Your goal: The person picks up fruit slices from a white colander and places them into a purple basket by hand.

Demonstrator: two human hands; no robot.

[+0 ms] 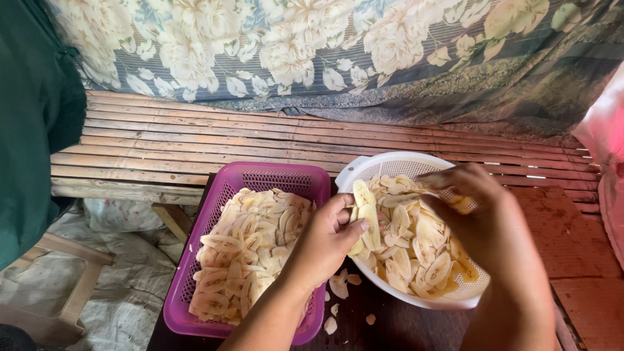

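1. From the head camera I see my left hand [325, 240] at about 6 o'clock of the frame, clenched round a small stack of pale yellow, oval banana slices [365, 221]. The thumb lies over the front slice and the fingers back the stack.

2. The held slices stand nearly upright, their long axis running from 6 to 12 o'clock. They sit at the 9 o'clock rim of the round white plastic colander [364, 166], just above the heap inside it.

3. My right hand [484, 221] reaches into the colander from 4 o'clock, fingers curled down over more pale slices near its 1 o'clock edge. I cannot tell whether it grips any or only rests on them.

4. The rectangular purple plastic basket [260, 177], full of the same slices, lies at 9 o'clock of the left hand, touching the colander. The left hand is plainly the nearer one to it.

5. A few loose slices [339, 286] lie on the dark tabletop between the two containers, at 6 o'clock of the stack.

6. Behind, at 12 o'clock, runs a slatted bamboo bench [195, 140] under a floral cloth [325, 45].
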